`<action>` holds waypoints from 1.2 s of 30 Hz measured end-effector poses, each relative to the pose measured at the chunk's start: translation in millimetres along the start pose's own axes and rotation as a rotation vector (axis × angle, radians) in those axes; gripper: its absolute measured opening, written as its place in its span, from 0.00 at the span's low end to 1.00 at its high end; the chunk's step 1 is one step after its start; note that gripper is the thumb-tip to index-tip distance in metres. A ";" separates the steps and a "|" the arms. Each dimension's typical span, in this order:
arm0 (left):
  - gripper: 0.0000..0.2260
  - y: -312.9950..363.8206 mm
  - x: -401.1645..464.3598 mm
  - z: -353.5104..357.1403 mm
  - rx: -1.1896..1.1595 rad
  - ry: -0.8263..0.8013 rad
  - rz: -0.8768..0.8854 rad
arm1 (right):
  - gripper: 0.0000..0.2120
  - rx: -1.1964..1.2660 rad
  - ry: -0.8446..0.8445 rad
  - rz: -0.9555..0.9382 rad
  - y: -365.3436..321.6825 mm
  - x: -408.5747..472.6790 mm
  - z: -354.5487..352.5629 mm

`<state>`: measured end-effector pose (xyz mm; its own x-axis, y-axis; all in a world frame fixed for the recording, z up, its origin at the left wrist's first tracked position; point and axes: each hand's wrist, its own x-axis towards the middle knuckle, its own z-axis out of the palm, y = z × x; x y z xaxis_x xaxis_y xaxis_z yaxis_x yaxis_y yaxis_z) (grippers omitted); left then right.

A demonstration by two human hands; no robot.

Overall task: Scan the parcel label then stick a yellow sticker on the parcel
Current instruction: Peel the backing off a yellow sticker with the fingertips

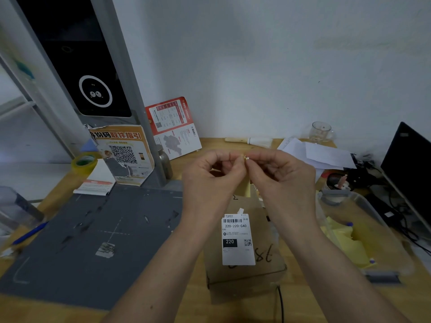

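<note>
both hands, left [211, 176] and right [283, 176], pinch a tiny yellow sticker [245, 157], mostly hidden by fingertips, above the parcel [242, 273] whose label [238, 240] faces up.

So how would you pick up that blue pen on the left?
Pinch the blue pen around its middle, coming straight down from above. It lies flat on the desk beside the grey mat, slanted, with open space on both long sides for finger and thumb.
</note>
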<state>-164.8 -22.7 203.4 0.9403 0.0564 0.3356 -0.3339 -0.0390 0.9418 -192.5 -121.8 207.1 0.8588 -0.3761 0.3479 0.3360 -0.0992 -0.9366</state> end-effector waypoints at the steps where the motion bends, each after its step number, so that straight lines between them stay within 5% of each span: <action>1: 0.09 0.0 0.1 -0.2 0.010 -0.002 0.013 | 0.12 -0.009 -0.002 -0.002 0.0 0.2 -0.3; 14: 0.06 1.3 -0.6 -0.3 0.092 0.003 0.084 | 0.06 -0.040 -0.009 0.012 1.0 5.3 -3.9; 36: 0.06 1.5 2.4 -2.0 0.034 -0.104 -0.092 | 0.06 0.118 -0.034 0.276 7.0 12.2 -9.3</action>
<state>-163.2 -20.6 205.7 0.9692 -0.0422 0.2424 -0.2450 -0.0724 0.9668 -183.2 -135.7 204.4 0.9357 -0.3427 0.0835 0.1286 0.1111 -0.9854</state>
